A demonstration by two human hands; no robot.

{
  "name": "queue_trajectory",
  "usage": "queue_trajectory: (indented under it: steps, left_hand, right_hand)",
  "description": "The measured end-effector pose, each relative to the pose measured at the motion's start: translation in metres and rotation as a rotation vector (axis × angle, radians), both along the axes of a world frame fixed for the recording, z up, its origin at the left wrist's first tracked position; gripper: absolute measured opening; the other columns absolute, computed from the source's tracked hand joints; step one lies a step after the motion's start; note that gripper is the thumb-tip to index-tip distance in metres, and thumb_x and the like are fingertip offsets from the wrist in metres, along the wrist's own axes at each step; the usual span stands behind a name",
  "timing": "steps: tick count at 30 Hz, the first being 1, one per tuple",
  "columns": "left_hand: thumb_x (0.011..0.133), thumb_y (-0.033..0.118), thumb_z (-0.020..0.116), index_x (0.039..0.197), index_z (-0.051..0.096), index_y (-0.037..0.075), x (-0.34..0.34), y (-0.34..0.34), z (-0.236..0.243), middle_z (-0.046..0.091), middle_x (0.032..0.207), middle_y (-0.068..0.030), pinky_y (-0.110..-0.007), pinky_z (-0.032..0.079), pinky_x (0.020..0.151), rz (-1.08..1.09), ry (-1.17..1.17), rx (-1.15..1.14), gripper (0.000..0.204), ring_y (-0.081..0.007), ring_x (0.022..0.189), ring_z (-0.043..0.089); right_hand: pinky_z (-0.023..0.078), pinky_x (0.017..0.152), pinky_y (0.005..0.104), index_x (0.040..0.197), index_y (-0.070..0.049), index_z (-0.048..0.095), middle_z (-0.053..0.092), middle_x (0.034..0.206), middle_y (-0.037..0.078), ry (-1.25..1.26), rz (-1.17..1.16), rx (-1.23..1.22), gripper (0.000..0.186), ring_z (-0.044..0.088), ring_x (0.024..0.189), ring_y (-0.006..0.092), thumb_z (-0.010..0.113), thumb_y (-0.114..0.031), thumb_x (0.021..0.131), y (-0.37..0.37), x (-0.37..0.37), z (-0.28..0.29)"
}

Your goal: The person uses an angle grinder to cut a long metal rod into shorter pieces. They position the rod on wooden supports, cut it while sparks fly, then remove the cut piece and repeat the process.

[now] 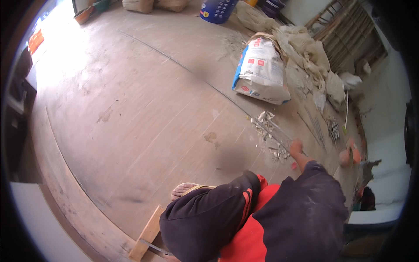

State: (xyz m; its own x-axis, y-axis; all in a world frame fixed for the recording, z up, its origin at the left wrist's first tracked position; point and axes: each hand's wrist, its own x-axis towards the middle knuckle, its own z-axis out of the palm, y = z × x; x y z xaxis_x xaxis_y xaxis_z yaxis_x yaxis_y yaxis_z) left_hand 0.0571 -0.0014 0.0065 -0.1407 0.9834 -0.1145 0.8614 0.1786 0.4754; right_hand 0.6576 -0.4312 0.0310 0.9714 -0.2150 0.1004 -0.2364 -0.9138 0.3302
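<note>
My right hand reaches out to the right, slightly blurred, with its fingers closed on the near end of a long thin metal strip. The strip lies along the floor toward the far left. Beneath and beside the hand are pale scraps and rubble. At the lower edge, left of my dark-trousered leg, a small skin-coloured patch may be my left hand; its fingers are hidden. Beside it, a narrow grey strip crosses a short wooden piece.
A white and blue paper sack stands beyond my right hand, with crumpled pale sheeting behind it. Thin metal pieces lie to the right. A blue bucket stands at the back. My sandalled foot rests on the floor.
</note>
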Motion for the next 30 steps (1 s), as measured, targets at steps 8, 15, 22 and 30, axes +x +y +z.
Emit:
queue_trajectory:
  steps: [8,15,22,30]
  left_hand:
    - [0.094,0.03,0.057,0.109,0.054,-0.005,0.003,-0.012,0.008,0.057,0.1,-0.0286,-0.05,0.041,0.083,-0.008,0.038,-0.026,0.039,-0.046,0.098,0.053]
    - [0.094,0.03,0.058,0.108,0.055,-0.004,-0.017,-0.044,0.014,0.058,0.099,-0.0282,-0.051,0.042,0.082,0.169,-0.016,-0.014,0.038,-0.0457,0.096,0.054]
    - [0.093,0.031,0.058,0.106,0.055,-0.004,-0.041,-0.155,0.021,0.059,0.097,-0.0278,-0.051,0.042,0.081,0.53,-0.029,-0.044,0.037,-0.0455,0.094,0.055]
    - [0.092,0.033,0.06,0.095,0.057,-0.001,-0.06,-0.266,-0.003,0.061,0.086,-0.0261,-0.052,0.044,0.075,0.729,0.047,-0.272,0.035,-0.0451,0.088,0.058]
  right_hand:
    - [0.053,0.072,0.0482,0.087,0.002,0.067,0.066,0.092,0.026,0.414,0.517,-0.065,0.015,0.067,0.083,0.039,0.056,-0.008,0.082,0.106,0.104,0.032]
    - [0.049,0.085,0.0444,0.109,-0.002,0.062,0.065,0.104,0.02,1.183,1.242,0.552,0.031,0.062,0.099,0.0355,0.064,-0.024,0.087,0.403,-0.12,0.028]
    - [0.05,0.081,0.0357,0.108,-0.001,0.062,0.067,0.094,0.015,1.342,1.398,0.606,0.029,0.067,0.09,0.0259,0.068,-0.016,0.084,0.423,-0.17,0.006]
    - [0.052,0.077,0.0357,0.105,-0.005,0.063,0.069,0.091,0.013,1.372,1.722,0.364,0.026,0.069,0.085,0.0247,0.07,-0.012,0.082,0.459,-0.194,-0.015]
